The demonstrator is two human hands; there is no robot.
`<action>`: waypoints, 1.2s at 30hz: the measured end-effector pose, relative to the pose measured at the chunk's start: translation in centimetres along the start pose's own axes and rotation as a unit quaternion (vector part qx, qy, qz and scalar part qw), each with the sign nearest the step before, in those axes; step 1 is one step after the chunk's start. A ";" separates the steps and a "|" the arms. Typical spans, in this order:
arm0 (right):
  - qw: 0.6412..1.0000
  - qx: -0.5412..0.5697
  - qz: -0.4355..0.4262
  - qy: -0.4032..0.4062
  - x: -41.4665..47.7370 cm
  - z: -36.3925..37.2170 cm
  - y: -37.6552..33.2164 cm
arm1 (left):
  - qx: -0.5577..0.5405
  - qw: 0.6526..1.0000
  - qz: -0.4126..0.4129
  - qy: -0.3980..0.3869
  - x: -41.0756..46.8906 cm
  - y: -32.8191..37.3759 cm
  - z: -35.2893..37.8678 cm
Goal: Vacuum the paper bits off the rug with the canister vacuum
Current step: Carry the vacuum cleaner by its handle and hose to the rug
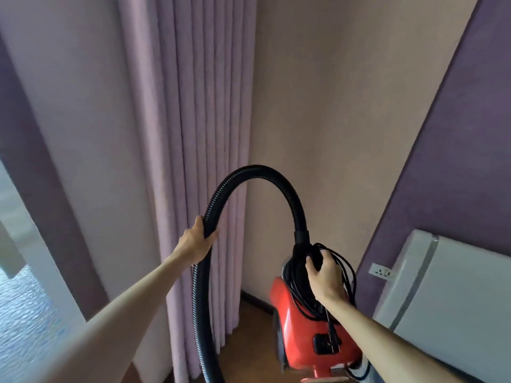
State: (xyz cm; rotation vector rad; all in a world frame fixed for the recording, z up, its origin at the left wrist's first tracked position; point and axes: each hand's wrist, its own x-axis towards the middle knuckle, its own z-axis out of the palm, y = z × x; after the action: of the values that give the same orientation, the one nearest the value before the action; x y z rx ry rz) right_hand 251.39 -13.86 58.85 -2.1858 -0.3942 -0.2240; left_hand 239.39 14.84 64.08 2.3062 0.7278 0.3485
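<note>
We count one red canister vacuum (301,327). It carries one black ribbed hose (257,171), which rises in a single arch, and one bundle of black cord (345,269) wound on its top. Two hands are in view, one left hand (195,240) and one right hand (325,275), each at the end of one bare forearm. Around them we count one pleated lilac curtain (193,106), one white socket plate (383,271) on the purple wall, and one white appliance (456,299), perhaps a small fridge, crossed by one silver strip.

Arms outstretched, left hand (195,240) and right hand (325,275) both gripping.
</note>
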 end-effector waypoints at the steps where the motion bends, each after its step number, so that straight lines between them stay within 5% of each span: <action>1: 1.000 0.004 0.000 -0.010 0.6 0.7 0.4 | 0.001 1.000 -0.009 -0.001 0.1 -0.3 0.3; 16: 0.975 0.028 -0.069 -0.211 4.5 8.7 7.7 | 0.011 0.974 -0.211 0.088 -2.5 -3.8 8.0; 36: 0.887 0.008 -0.095 -0.451 -5.8 19.1 14.6 | -0.072 0.888 -0.426 0.154 -19.3 -16.6 18.4</action>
State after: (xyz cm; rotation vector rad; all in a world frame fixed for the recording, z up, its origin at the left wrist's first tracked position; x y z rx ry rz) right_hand 251.61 -7.94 34.85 -2.1139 -1.1141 0.7268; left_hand 225.02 3.80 38.47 1.5904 1.7085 0.3312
